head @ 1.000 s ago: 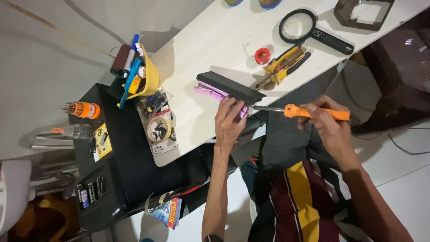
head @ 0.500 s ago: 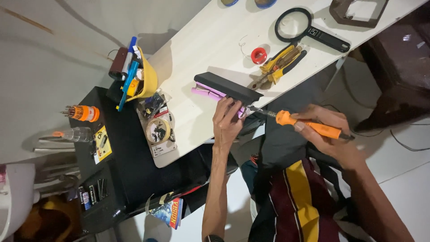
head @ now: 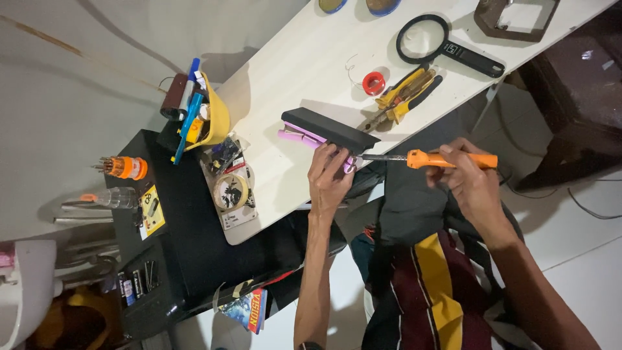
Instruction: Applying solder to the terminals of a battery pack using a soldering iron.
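At the far left one orange screwdriver-bit holder stands on the black side table, with one small clear bottle lying below it. Next, one yellow cup full of pens and tools leans at the corner of the white worktop, and one open clear case of small parts holds one roll of tape.

In the middle of the worktop's near edge lies one black flat block with one pink battery pack against its near side. My left hand comes up from below with its fingers spread and bent, the tips pressing on the right end of the pink pack and the block's edge; it pins them rather than wrapping around them.

Further right on the worktop I count one small red spool, one pair of yellow-handled pliers, one black magnifying glass and one dark square frame.

My right hand is closed around the handle of one orange soldering iron, held level just off the worktop's edge. Its metal tip points left and meets the pink pack's end beside my left fingertips.
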